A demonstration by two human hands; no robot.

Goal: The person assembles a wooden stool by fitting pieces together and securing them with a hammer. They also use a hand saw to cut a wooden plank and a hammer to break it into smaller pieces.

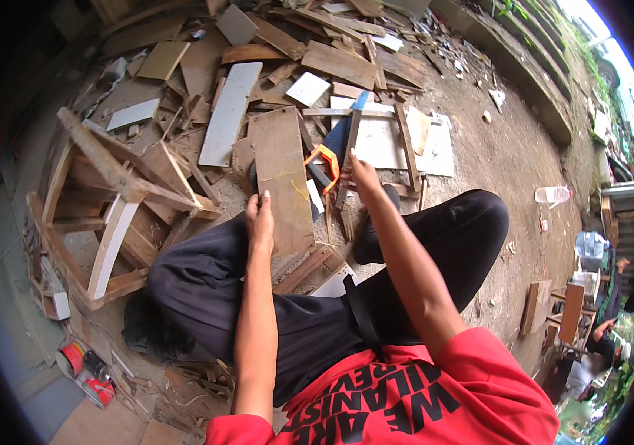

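My left hand (pixel 260 224) grips the left edge of a long brown wooden board (pixel 281 148), which is tilted up in front of me between my knees. To its right, my right hand (pixel 361 178) is closed around a narrow dark wood strip (pixel 354 135) that stands lengthwise away from me. Between the board and the strip lies a handsaw with an orange and black handle (pixel 323 167). Its blue blade (pixel 337 139) is partly hidden behind the strip. Neither hand touches the saw.
A broken wooden frame (pixel 128 193) stands at my left. Scrap boards (pixel 339 63) and a white panel (pixel 231 115) are piled ahead. Cans (pixel 97 389) sit at the lower left. A plastic bottle (pixel 553 194) lies to the right; people are at the far right.
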